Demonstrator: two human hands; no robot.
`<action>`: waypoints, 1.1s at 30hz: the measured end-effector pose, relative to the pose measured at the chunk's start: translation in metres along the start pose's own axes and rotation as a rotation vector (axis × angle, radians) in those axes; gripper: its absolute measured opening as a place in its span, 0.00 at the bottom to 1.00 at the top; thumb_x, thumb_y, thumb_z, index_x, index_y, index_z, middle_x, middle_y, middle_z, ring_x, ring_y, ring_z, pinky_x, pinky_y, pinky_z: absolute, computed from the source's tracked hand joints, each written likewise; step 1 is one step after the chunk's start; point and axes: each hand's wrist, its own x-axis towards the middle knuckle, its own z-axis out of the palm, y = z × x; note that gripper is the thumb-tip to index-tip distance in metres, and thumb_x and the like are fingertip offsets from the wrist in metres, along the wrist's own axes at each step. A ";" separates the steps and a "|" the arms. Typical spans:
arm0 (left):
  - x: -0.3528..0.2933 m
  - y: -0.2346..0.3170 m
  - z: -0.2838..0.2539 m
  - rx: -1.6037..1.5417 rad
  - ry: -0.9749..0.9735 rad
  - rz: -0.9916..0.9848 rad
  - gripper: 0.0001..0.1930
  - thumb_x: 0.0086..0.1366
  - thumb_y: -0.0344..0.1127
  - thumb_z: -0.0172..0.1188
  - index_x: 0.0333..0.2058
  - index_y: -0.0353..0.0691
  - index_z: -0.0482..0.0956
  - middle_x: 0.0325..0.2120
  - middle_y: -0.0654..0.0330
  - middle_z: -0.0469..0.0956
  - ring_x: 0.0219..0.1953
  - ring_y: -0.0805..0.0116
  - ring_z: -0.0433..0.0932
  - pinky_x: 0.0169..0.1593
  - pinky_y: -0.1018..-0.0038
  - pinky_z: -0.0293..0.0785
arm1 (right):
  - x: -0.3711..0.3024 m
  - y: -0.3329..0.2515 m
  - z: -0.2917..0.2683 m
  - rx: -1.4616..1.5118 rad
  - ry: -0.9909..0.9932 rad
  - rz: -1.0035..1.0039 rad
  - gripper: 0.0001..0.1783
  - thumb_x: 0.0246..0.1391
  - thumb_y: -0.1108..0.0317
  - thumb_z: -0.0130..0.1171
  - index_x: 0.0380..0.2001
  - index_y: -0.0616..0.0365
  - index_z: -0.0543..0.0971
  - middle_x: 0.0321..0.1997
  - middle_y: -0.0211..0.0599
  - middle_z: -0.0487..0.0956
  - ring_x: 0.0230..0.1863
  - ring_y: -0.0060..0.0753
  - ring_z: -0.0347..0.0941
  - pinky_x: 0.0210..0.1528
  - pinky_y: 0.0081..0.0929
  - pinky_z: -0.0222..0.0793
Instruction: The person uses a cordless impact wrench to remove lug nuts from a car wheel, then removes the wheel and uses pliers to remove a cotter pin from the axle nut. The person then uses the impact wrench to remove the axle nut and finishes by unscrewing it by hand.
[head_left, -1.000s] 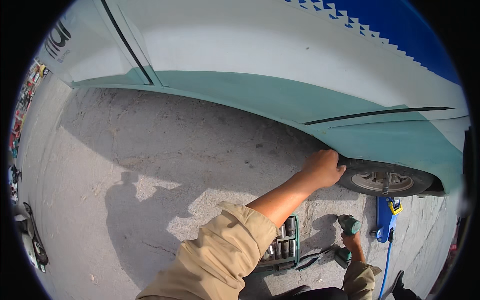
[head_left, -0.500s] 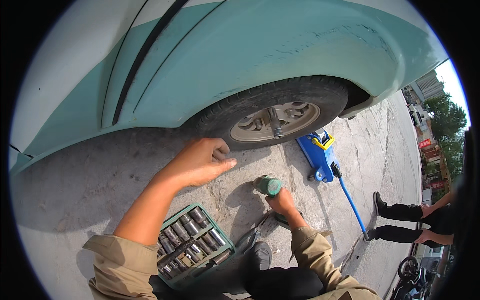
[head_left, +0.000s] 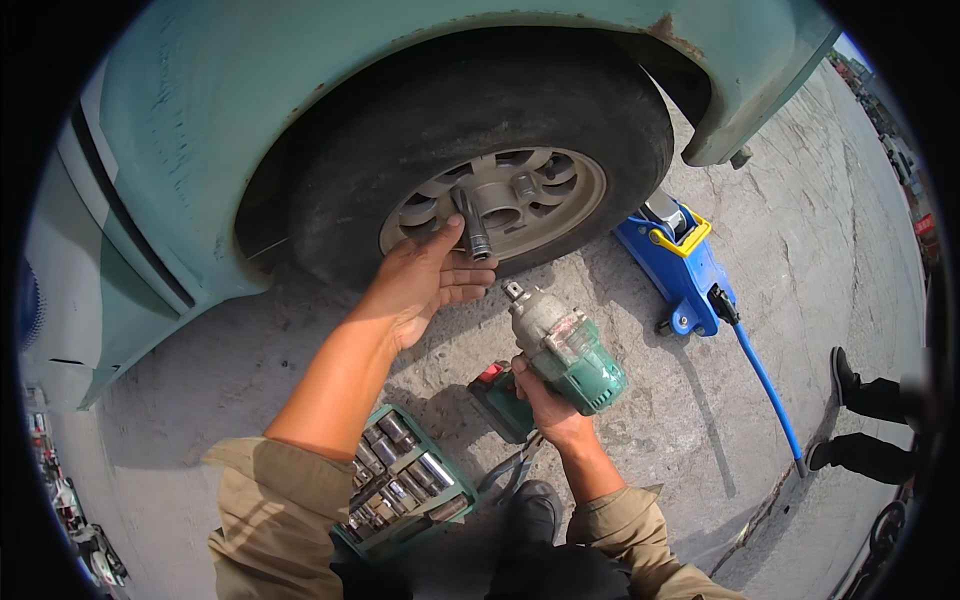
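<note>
My left hand reaches up to the car wheel and its fingers touch a long metal socket that sticks out of the rim. My right hand grips the handle of a green cordless impact wrench, which points up toward the wheel with a bare square drive. The wrench sits just below and to the right of my left hand. The tyre stands under a pale green wheel arch.
A green case of sockets lies open on the concrete by my left sleeve. A blue floor jack with a long blue handle sits right of the wheel. Another person's legs and black shoes stand at the right edge.
The view has swung down and closer to the wheel. My left hand has moved from the ground area up to the socket on the rim. My right hand has raised the wrench toward the wheel.
</note>
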 end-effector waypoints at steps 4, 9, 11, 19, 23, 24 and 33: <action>0.008 -0.002 0.012 -0.074 0.008 0.047 0.22 0.77 0.49 0.56 0.53 0.32 0.75 0.42 0.47 0.84 0.43 0.59 0.85 0.48 0.63 0.83 | 0.011 0.005 0.030 0.109 -0.010 -0.050 0.11 0.59 0.70 0.70 0.44 0.60 0.84 0.41 0.36 0.85 0.41 0.32 0.81 0.46 0.33 0.75; 0.017 -0.003 0.013 -0.056 0.020 0.087 0.22 0.77 0.48 0.57 0.54 0.33 0.75 0.42 0.48 0.84 0.43 0.59 0.85 0.48 0.63 0.84 | 0.019 -0.002 0.050 0.225 0.002 -0.012 0.12 0.60 0.70 0.69 0.46 0.61 0.83 0.41 0.37 0.85 0.42 0.34 0.81 0.46 0.34 0.75; 0.018 -0.004 0.013 -0.020 0.025 0.090 0.22 0.77 0.48 0.57 0.54 0.32 0.75 0.43 0.47 0.84 0.43 0.59 0.85 0.47 0.63 0.84 | 0.015 0.002 0.059 0.160 0.016 -0.070 0.12 0.61 0.69 0.69 0.45 0.60 0.83 0.41 0.36 0.85 0.42 0.35 0.81 0.45 0.35 0.75; 0.017 0.001 0.012 -0.010 0.031 0.055 0.24 0.75 0.49 0.59 0.55 0.31 0.74 0.45 0.45 0.84 0.45 0.58 0.85 0.48 0.62 0.85 | 0.003 -0.032 0.086 0.350 -0.067 0.143 0.14 0.68 0.60 0.65 0.36 0.61 0.81 0.29 0.30 0.79 0.30 0.23 0.72 0.35 0.28 0.71; 0.014 0.004 0.016 -0.006 0.026 0.052 0.25 0.75 0.50 0.59 0.55 0.31 0.74 0.45 0.46 0.84 0.45 0.57 0.85 0.48 0.62 0.85 | 0.003 -0.032 0.093 0.596 -0.104 0.180 0.15 0.70 0.58 0.61 0.42 0.61 0.78 0.30 0.29 0.77 0.32 0.21 0.71 0.36 0.26 0.69; 0.014 0.004 0.015 0.009 0.031 0.053 0.25 0.75 0.50 0.59 0.55 0.31 0.74 0.44 0.46 0.84 0.46 0.57 0.85 0.48 0.62 0.85 | 0.002 -0.037 0.095 0.712 -0.142 0.206 0.17 0.71 0.58 0.59 0.50 0.63 0.75 0.31 0.29 0.76 0.33 0.21 0.71 0.39 0.25 0.69; 0.014 0.008 0.014 0.070 0.012 0.058 0.26 0.74 0.51 0.61 0.55 0.31 0.74 0.43 0.46 0.84 0.45 0.58 0.85 0.48 0.61 0.84 | 0.032 -0.015 0.050 -0.078 0.064 -0.300 0.16 0.61 0.74 0.67 0.51 0.61 0.79 0.39 0.36 0.85 0.40 0.26 0.81 0.41 0.27 0.77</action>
